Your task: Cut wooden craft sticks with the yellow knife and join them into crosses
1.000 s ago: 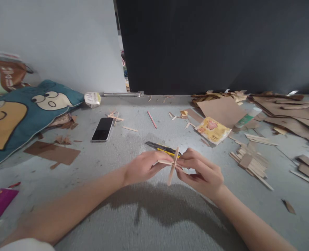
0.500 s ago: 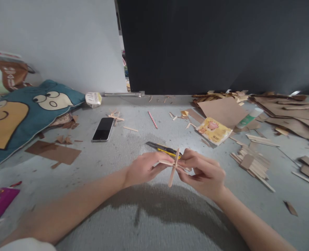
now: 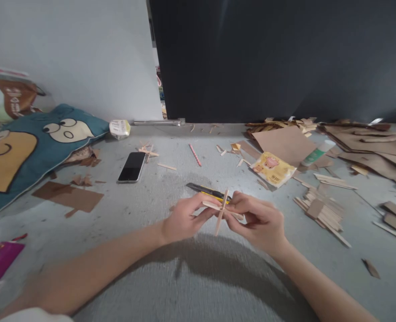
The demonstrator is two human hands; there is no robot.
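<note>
Between my hands, above the grey surface, is a cross of popsicle sticks (image 3: 220, 219), its pieces meeting at the middle. My left hand (image 3: 187, 217) pinches it from the left with thumb and fingers. From the other side my right hand (image 3: 260, 219) grips it close to the crossing, its fingertips partly hidden behind the wood. Just beyond the fingers lies a black and yellow utility knife (image 3: 201, 188), its handle end covered by the sticks and my right hand.
A phone (image 3: 132, 167) and a pink striped pencil (image 3: 195, 154) lie farther back. To the right are a yellow packet (image 3: 272, 169), a glue stick (image 3: 318, 153), a pile of popsicle sticks (image 3: 328, 214) and cardboard sheets (image 3: 285, 143). A blue cushion (image 3: 50, 147) sits at left.
The stick cross has turned slightly between my fingers, so its upright piece now shows narrower. Both hands keep hold and have shifted only a little.
</note>
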